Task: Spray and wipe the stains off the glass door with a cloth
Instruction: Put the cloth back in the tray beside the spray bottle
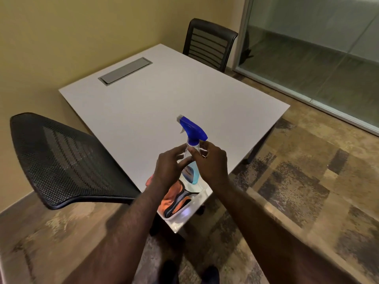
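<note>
My left hand (172,162) and right hand (211,160) grasp the spray bottle (191,158) by its narrow neck; likely light, smooth, slippery plastic.

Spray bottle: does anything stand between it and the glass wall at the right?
Nothing visible does. The spray bottle stands at the near corner of the table, both hands at its neck. Between that corner and the glass wall lies bare carpet; the far chair sits left of that path.

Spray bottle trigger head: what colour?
Blue, with a pale grey nozzle and trigger, on the spray bottle; head view.
</note>
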`<state>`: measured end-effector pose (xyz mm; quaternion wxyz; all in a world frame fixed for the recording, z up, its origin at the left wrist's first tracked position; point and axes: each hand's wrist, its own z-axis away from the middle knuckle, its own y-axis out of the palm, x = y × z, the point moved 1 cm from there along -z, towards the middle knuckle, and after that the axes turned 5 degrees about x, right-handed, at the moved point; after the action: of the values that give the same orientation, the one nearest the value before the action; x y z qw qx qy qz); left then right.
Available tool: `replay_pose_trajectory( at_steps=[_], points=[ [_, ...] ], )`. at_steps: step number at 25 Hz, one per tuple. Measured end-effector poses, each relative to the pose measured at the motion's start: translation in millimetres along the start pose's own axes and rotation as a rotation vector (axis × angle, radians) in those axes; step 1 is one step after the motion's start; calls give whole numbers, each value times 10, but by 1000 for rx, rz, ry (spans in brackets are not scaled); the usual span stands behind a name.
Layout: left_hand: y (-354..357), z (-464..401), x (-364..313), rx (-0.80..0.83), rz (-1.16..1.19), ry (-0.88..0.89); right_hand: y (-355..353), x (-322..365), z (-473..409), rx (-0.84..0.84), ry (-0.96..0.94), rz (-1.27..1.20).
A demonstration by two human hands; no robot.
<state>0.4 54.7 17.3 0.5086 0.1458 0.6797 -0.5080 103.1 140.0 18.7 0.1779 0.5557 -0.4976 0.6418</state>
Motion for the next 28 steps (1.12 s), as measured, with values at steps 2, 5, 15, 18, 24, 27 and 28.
replay_pose_trajectory(
  at_steps=[2, 5, 15, 18, 24, 27, 28],
  points=[
    [87, 16, 138, 13, 37, -37, 102, -131, 26, 27, 27, 7],
    [219, 1, 291, 19, 70, -65, 204, -312, 13, 88, 73, 5],
    [414, -76, 538, -11, 107, -121, 295, -542, -100, 184, 104, 20],
    [441, -89, 575, -51, 130, -146, 320, -537, -119, 205, 107, 8],
    [461, -94, 608, -71, 109, -140, 374, -548, -108, 208, 115, 1],
    [449, -70, 641, -32, 99, -143, 398, -569, -54, 178, 103, -17],
    [443, -63, 642, -17, 84, -142, 406, -569, -38, 179, 109, -26]
  ],
)
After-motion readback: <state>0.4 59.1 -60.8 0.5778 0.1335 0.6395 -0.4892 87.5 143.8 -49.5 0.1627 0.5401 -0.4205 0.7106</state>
